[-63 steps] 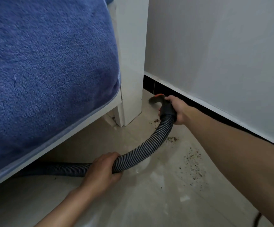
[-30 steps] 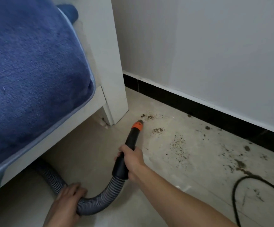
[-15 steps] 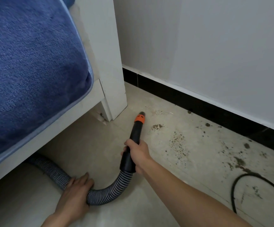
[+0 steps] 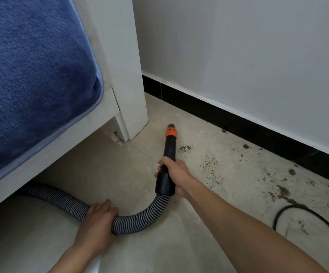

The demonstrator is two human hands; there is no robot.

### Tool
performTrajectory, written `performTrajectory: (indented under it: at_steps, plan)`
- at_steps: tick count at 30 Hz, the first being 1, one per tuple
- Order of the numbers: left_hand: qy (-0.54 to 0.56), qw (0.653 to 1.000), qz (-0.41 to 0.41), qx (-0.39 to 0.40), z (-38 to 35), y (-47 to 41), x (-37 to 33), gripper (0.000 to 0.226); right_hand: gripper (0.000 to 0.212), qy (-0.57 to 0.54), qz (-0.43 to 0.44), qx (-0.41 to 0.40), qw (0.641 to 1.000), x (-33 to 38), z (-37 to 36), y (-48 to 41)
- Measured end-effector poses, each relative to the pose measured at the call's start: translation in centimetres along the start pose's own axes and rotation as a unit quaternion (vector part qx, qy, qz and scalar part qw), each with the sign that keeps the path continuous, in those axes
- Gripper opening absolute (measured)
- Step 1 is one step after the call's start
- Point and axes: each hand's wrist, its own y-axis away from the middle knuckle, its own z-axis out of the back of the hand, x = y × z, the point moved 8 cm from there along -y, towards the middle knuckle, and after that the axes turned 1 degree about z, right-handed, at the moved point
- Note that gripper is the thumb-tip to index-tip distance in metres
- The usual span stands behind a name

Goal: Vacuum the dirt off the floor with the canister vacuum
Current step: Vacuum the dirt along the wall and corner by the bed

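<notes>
Head view caught you partway through the job, by my reckoning nearer its start than its end. Your right hand (image 4: 176, 175) was wrapped round the lower end of the black nozzle (image 4: 170, 143) in the middle of the frame. The orange-collared tip pointed toward the upper centre, near the white bed leg (image 4: 134, 115); whether the tip touched the floor (image 4: 128, 174) I could not tell. Your left hand (image 4: 97, 219), at lower centre, curled over the ribbed hose (image 4: 140, 219). The hose ran off to the left under the bed, and the canister itself was out of sight. The patch of floor around the tip and beside the bed leg looked free of grit, which I took as the part done. What was left lay to the right: a small clump of dirt (image 4: 186, 148) just beside the nozzle, a scatter of specks (image 4: 210, 168) below it, and darker smears and crumbs (image 4: 281, 191) near the black baseboard (image 4: 218, 113) toward the right edge. A black cable (image 4: 305, 211) looped across that dirty stretch at lower right, so you would have needed to work around it.
</notes>
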Motion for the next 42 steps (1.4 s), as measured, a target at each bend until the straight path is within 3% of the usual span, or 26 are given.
performTrajectory:
  at_steps: [11, 15, 22, 28, 33, 35, 39, 42]
  plan:
    - [0.063, 0.997, 0.031, -0.014, 0.5, -2.4, 0.6, 0.027, 0.01, -0.004, 0.014, -0.049, 0.999, 3.2, 0.4, -4.6]
    - [0.085, 0.996, 0.02, -0.018, 0.9, -3.2, -0.4, 0.031, 0.014, 0.002, 0.029, -0.091, 0.995, 4.6, 1.6, -6.4]
    - [0.092, 0.992, 0.039, 0.076, -0.9, -1.2, 0.7, 0.044, 0.01, 0.037, 0.006, -0.003, 0.999, 0.9, -1.8, -5.4]
    - [0.076, 0.997, -0.016, -0.016, 0.9, -2.4, -2.2, 0.057, 0.019, 0.035, 0.017, -0.081, 0.996, 4.9, 1.2, -6.4]
    - [0.098, 0.995, -0.036, 0.0, 0.9, -3.3, -3.6, 0.04, 0.035, 0.094, 0.017, -0.182, 0.979, 4.7, 4.4, -5.9]
    - [0.097, 0.994, -0.056, -0.014, 0.9, -3.1, -3.6, 0.043, 0.038, 0.104, 0.018, -0.221, 0.97, 3.4, 6.0, -5.0]
    - [0.084, 0.993, -0.075, -0.042, 1.3, -3.0, -4.6, 0.05, 0.036, 0.056, 0.01, -0.25, 0.966, 2.4, 9.0, -3.4]
    - [0.093, 0.994, -0.059, -0.003, 0.7, -3.3, -5.0, 0.043, 0.041, 0.033, 0.004, -0.269, 0.963, 2.5, 10.4, -2.2]
